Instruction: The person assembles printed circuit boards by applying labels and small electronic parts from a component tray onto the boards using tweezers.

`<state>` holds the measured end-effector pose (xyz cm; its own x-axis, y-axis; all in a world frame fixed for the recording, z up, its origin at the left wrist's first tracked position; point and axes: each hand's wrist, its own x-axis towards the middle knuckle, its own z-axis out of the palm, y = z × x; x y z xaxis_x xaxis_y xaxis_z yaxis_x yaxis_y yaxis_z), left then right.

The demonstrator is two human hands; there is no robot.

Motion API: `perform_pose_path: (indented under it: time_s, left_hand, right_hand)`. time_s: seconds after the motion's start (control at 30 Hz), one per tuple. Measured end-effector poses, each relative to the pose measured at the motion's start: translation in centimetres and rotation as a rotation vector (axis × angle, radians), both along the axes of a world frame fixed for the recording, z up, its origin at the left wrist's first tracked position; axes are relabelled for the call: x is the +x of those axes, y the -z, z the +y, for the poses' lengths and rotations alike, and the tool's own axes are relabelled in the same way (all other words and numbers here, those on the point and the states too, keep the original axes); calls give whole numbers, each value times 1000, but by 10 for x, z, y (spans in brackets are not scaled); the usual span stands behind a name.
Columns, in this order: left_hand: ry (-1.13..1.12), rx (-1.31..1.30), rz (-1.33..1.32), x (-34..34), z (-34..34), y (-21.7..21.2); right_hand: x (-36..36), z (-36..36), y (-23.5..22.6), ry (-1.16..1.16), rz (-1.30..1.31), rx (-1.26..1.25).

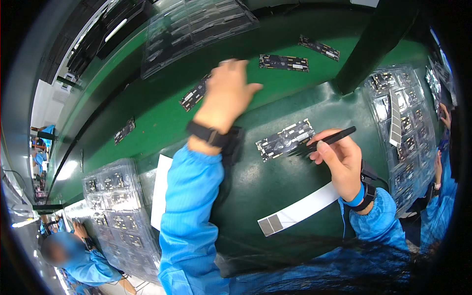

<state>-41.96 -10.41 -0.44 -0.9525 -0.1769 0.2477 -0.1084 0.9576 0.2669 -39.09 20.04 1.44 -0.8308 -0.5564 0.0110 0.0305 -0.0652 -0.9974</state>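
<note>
My left hand [228, 93] reaches over the green belt with its thumb spread out, and its fingers hold nothing that I can see. It partly covers a black circuit board [192, 96]; whether it touches that board I cannot tell. In front of me on the dark green mat lies another circuit board [285, 140], slightly tilted to the view. My right hand [339, 160] pinches a slim black pen-shaped tool [339, 136], its dark tip at this board's right part. Below is a white strip [300, 209] with grey labels at its left end, running under my right wrist.
More boards lie on the belt [152, 118]: one at far left [125, 131], two at far right [283, 63]. Clear trays of boards stand left [118, 196] and right [403, 128], a label strip [395, 118] on the right one. A dark post [373, 44] rises behind. Co-workers sit on both sides.
</note>
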Motion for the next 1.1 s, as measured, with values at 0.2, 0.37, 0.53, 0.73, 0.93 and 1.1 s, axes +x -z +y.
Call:
perform_pose_path:
  time_s: [0.2, 0.37, 0.53, 0.73, 0.93, 1.1]
  left_hand:
    - [116, 41, 38, -49, 31, 12]
    - [228, 399, -48, -25, 14, -12]
    - [185, 736, -296, 40, 34, -42]
    - [211, 510, -184, 95, 48, -42]
    - [160, 60, 28, 133, 83, -49]
    - [384, 79, -650, 218, 167, -90]
  right_hand:
    - [-3, -10, 8, -67, 44, -40]
    - [-6, -13, 7, -238, 150, 15]
    - [6, -7, 3, -353, 197, 131]
    - [20, -3, -16, -548, 263, 205]
    - [14, -1, -11, -544, 196, 202]
    - [23, 19, -14, -497, 132, 227]
